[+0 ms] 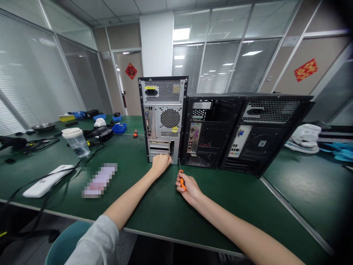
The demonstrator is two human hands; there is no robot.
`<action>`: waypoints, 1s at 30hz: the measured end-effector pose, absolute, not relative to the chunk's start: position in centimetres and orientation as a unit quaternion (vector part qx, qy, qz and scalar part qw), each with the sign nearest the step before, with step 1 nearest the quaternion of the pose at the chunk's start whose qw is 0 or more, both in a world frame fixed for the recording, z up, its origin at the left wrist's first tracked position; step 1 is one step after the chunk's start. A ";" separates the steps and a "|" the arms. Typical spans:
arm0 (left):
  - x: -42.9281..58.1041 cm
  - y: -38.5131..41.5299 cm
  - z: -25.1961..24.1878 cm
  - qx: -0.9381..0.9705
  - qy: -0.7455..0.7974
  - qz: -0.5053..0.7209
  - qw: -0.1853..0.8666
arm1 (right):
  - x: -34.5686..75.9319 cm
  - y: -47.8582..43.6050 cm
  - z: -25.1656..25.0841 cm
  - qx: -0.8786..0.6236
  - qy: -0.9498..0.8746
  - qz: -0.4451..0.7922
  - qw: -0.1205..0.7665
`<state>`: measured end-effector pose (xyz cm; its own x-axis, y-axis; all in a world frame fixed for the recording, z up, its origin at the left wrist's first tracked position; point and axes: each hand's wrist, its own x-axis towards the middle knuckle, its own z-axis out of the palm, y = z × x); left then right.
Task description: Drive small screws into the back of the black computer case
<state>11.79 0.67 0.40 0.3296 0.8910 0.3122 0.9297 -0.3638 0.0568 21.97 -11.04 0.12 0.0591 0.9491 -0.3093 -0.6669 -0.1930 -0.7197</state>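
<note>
A computer case (170, 117) with a silver rear panel and black edges stands upright on the green table, its back towards me. Against the lower left of that panel, by the expansion slots (159, 147), rests my left hand (160, 162). Its fingers are curled, and their tips are mostly hidden, so what they pinch cannot be made out. My right hand (190, 187) is closed around the orange handle of a screwdriver (182, 181). The thin shaft points up to the case's lower right corner; whether the tip touches a screw is too small to tell.
Two black computer cases (212, 136) (264, 132) stand at the right. Leftward lie a plastic cup (76, 141), a white power bank-like block (48, 180), a blurred flat item (100, 180), cables and blue bins (119, 128). An orange-and-black object (135, 133) sits behind.
</note>
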 end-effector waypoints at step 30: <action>11.9 0.2 1.0 -0.807 -0.574 -0.127 0.057 | 22.4 -11.3 0.3 -0.446 -0.227 0.637 0.586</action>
<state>11.92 0.22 0.96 0.3092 0.9118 0.2704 0.9407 -0.3350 0.0541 22.40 -11.34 0.31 0.0847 0.9496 -0.3018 -0.5440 -0.2096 -0.8125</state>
